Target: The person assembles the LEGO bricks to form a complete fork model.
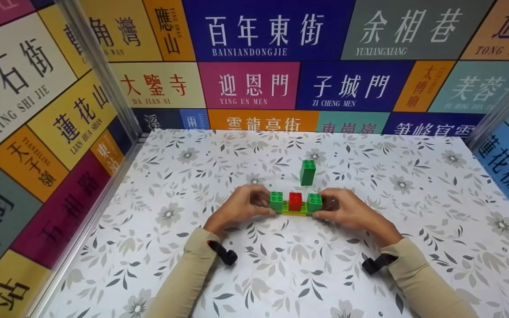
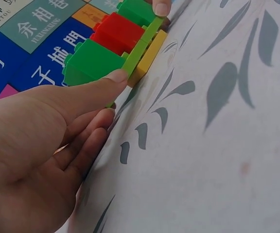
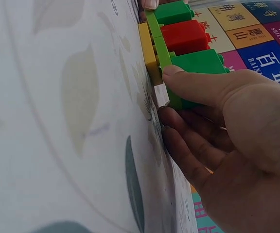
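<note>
In the middle of the table is a small assembly of toy building bricks. A red brick (image 1: 295, 202) sits between a left green brick (image 1: 276, 201) and a right green brick (image 1: 314, 201), all on a lime green layer (image 2: 139, 48). Under that layer is a yellow brick (image 3: 150, 54). My left hand (image 1: 245, 204) pinches the left end, its thumb against the lime layer. At the opposite end my right hand (image 1: 346, 210) pinches likewise, thumb on the near side. The far fingers are partly hidden by the bricks.
Just behind the assembly stands an upright green brick stack (image 1: 308, 172). The table (image 1: 290, 274) has a white cover with grey leaves and flowers. Panels with colourful street-name signs (image 1: 250, 84) rise at the back and both sides.
</note>
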A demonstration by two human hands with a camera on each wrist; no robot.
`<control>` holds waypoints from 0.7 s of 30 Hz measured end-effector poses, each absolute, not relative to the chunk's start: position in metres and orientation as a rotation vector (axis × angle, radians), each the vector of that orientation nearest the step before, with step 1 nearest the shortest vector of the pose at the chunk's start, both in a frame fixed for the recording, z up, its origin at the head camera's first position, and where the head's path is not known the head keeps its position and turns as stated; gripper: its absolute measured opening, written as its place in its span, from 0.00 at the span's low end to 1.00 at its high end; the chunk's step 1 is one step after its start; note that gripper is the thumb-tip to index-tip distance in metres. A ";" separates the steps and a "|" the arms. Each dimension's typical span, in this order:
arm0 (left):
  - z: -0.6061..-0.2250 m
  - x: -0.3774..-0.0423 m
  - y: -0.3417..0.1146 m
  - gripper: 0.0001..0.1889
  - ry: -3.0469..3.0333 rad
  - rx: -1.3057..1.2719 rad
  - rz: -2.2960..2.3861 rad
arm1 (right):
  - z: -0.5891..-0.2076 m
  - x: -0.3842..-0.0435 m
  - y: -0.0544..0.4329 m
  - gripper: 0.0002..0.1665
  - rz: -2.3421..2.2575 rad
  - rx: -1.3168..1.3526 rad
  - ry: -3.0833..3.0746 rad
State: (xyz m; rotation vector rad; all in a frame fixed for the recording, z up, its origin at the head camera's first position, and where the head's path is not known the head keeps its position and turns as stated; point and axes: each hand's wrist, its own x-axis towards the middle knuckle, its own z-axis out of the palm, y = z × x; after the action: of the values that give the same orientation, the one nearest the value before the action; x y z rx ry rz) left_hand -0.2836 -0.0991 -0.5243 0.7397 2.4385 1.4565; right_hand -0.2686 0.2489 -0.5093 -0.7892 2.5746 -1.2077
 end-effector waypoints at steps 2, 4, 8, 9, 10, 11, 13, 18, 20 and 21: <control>-0.524 -0.284 -0.099 0.16 2.438 0.735 1.458 | -0.509 -0.269 0.248 0.23 -1.193 -0.801 2.587; -0.524 -0.284 -0.099 0.16 2.437 0.731 1.459 | -0.509 -0.269 0.248 0.22 -1.175 -0.813 2.601; -0.524 -0.284 -0.098 0.15 2.437 0.736 1.454 | -0.508 -0.268 0.249 0.21 -1.153 -0.835 2.622; -0.524 -0.284 -0.098 0.15 2.439 0.738 1.450 | -0.508 -0.268 0.249 0.21 -1.149 -0.837 2.626; -0.524 -0.284 -0.098 0.15 2.441 0.740 1.446 | -0.508 -0.268 0.249 0.21 -1.147 -0.837 2.629; -0.524 -0.284 -0.098 0.15 2.442 0.744 1.442 | -0.508 -0.268 0.249 0.20 -1.151 -0.836 2.627; -0.524 -0.284 -0.098 0.15 2.446 0.749 1.433 | -0.508 -0.268 0.249 0.19 -1.161 -0.832 2.623; -0.523 -0.283 -0.098 0.15 2.454 0.746 1.417 | -0.508 -0.268 0.249 0.18 -1.171 -0.827 2.612; -0.523 -0.283 -0.098 0.15 2.459 0.738 1.411 | -0.508 -0.268 0.250 0.18 -1.165 -0.828 2.614; -0.523 -0.283 -0.098 0.15 2.458 0.733 1.410 | -0.508 -0.268 0.249 0.18 -1.164 -0.827 2.615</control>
State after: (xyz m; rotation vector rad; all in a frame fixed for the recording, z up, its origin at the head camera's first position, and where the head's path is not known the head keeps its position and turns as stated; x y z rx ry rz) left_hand -0.2830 -0.0984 -0.5228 0.7332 2.4583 1.4101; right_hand -0.2681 0.2494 -0.5083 -0.8270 2.6152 -1.1640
